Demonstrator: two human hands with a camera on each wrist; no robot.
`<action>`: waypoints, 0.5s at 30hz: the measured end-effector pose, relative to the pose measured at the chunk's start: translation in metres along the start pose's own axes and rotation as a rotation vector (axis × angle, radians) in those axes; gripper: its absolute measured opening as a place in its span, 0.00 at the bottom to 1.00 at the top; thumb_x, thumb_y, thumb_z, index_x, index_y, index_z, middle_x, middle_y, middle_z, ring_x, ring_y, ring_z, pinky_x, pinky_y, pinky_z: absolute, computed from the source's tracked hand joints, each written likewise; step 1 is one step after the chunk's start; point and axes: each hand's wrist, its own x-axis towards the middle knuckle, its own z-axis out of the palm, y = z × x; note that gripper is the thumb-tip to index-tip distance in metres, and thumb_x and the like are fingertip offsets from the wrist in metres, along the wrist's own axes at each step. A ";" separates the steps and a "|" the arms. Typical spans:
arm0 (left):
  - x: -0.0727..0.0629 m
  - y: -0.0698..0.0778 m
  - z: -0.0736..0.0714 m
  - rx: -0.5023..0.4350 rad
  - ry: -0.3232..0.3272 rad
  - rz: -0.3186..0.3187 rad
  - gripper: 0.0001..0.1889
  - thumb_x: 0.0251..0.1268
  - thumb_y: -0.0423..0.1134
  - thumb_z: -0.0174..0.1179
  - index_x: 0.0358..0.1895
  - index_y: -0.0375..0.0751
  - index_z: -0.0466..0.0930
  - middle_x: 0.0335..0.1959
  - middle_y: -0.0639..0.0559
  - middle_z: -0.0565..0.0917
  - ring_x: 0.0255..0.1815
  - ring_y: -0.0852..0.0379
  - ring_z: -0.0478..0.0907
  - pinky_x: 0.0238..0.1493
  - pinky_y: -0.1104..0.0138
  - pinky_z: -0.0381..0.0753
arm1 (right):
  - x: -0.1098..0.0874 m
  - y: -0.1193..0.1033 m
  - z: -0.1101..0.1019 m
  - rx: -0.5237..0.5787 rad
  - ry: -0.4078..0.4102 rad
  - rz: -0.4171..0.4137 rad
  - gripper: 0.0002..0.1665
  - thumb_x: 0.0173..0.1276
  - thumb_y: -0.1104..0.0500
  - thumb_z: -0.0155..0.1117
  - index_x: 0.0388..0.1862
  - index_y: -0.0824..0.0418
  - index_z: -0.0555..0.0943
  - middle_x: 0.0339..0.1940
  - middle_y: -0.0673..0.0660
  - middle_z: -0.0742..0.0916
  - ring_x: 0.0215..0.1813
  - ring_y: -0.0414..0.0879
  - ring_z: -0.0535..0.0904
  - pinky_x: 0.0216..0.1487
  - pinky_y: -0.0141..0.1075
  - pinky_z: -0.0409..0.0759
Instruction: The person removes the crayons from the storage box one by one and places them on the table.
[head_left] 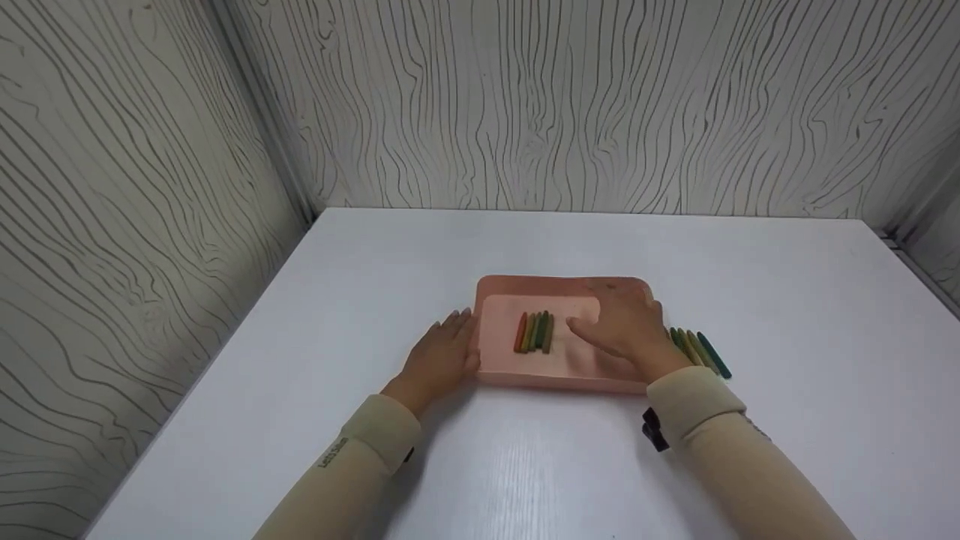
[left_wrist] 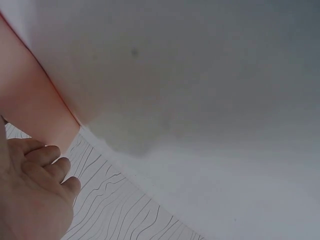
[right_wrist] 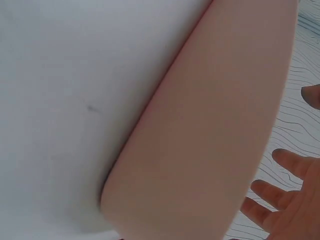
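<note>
A shallow pink tray (head_left: 570, 382) lies on the white table, its side wall also showing in the left wrist view (left_wrist: 30, 90) and the right wrist view (right_wrist: 200, 125). Several crayons lie side by side in it, an orange-red crayon (head_left: 520, 332) leftmost and a dark green crayon (head_left: 541, 330) among them. My left hand (head_left: 439, 356) rests against the tray's left edge, fingers extended. Over the tray's right part is my right hand (head_left: 628, 326), fingers spread and holding nothing visible. Right of the tray, several green and yellow crayons (head_left: 712, 352) lie on the table, partly hidden by that hand.
The white table (head_left: 375, 255) extends around the tray. Wood-grain patterned panels (head_left: 525, 105) stand behind it, with another panel (head_left: 112, 225) along the left. A small black object (head_left: 654, 430) shows at the right sleeve's cuff.
</note>
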 end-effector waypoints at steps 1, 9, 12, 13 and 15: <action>0.000 0.000 0.000 -0.002 -0.001 0.001 0.29 0.71 0.43 0.43 0.71 0.31 0.58 0.71 0.40 0.62 0.72 0.46 0.55 0.70 0.53 0.56 | 0.000 -0.001 0.002 -0.003 -0.006 -0.005 0.44 0.63 0.38 0.57 0.72 0.60 0.64 0.67 0.65 0.71 0.68 0.64 0.62 0.62 0.69 0.52; 0.002 -0.001 0.002 0.006 -0.004 0.008 0.29 0.71 0.44 0.42 0.71 0.31 0.58 0.71 0.41 0.61 0.73 0.46 0.55 0.70 0.53 0.55 | 0.001 -0.010 0.014 -0.047 -0.024 -0.023 0.40 0.64 0.40 0.56 0.70 0.59 0.65 0.67 0.64 0.71 0.65 0.63 0.64 0.60 0.68 0.56; 0.002 -0.002 0.002 0.011 -0.008 0.006 0.29 0.72 0.44 0.41 0.71 0.31 0.58 0.72 0.41 0.61 0.73 0.46 0.55 0.70 0.54 0.55 | 0.002 -0.014 0.021 -0.047 -0.033 -0.004 0.38 0.63 0.41 0.55 0.67 0.60 0.68 0.64 0.64 0.72 0.61 0.63 0.68 0.56 0.66 0.64; 0.001 -0.001 0.002 0.013 -0.011 0.006 0.29 0.72 0.44 0.41 0.71 0.31 0.57 0.72 0.41 0.61 0.73 0.46 0.54 0.70 0.54 0.55 | 0.002 -0.015 0.023 -0.049 -0.040 0.004 0.37 0.63 0.41 0.55 0.67 0.60 0.69 0.63 0.65 0.72 0.59 0.63 0.68 0.55 0.65 0.65; 0.001 -0.001 0.002 0.015 -0.016 0.003 0.29 0.72 0.44 0.41 0.72 0.32 0.57 0.72 0.41 0.60 0.73 0.46 0.54 0.70 0.54 0.54 | 0.002 -0.017 0.026 -0.046 -0.055 0.021 0.37 0.63 0.41 0.55 0.66 0.61 0.70 0.61 0.65 0.73 0.58 0.63 0.69 0.54 0.63 0.66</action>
